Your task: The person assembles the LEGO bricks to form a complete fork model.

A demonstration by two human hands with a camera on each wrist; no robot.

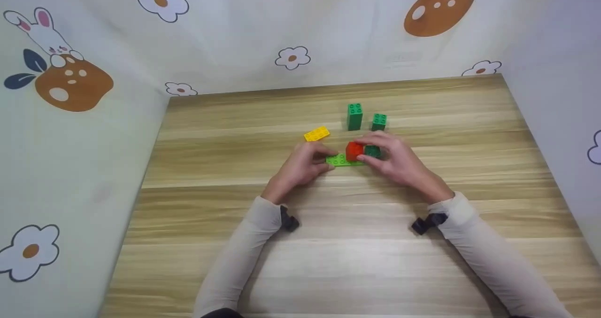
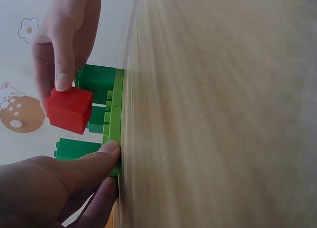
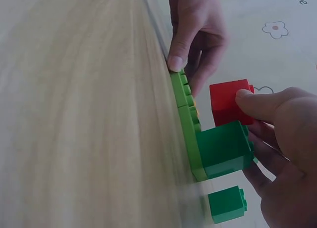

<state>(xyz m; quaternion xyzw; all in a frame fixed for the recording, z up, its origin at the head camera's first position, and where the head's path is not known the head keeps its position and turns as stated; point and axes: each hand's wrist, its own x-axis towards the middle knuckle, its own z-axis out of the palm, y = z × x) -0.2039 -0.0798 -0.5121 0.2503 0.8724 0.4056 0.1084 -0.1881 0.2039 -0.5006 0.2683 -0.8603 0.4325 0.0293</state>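
My left hand (image 1: 302, 164) pinches the left end of a flat lime green row of building-block plates (image 1: 336, 160) lying on the table; a seam divides the row in the wrist views. Between thumb and fingers, my right hand (image 1: 399, 159) holds a red building block (image 2: 70, 110). In both wrist views the red block hangs apart from the lime plates, above their studs. A dark green block (image 3: 225, 150) sits on the right end of the row, right beside the red one. The right hand's fingers partly cover it in the head view.
Behind the hands, a tall green block stack (image 1: 355, 118) and a smaller green block (image 1: 379, 122) stand on the wooden table (image 1: 347, 261). A yellow plate (image 1: 317, 133) lies just beyond the left hand. Patterned cloth (image 1: 225, 41) encloses the back and sides.
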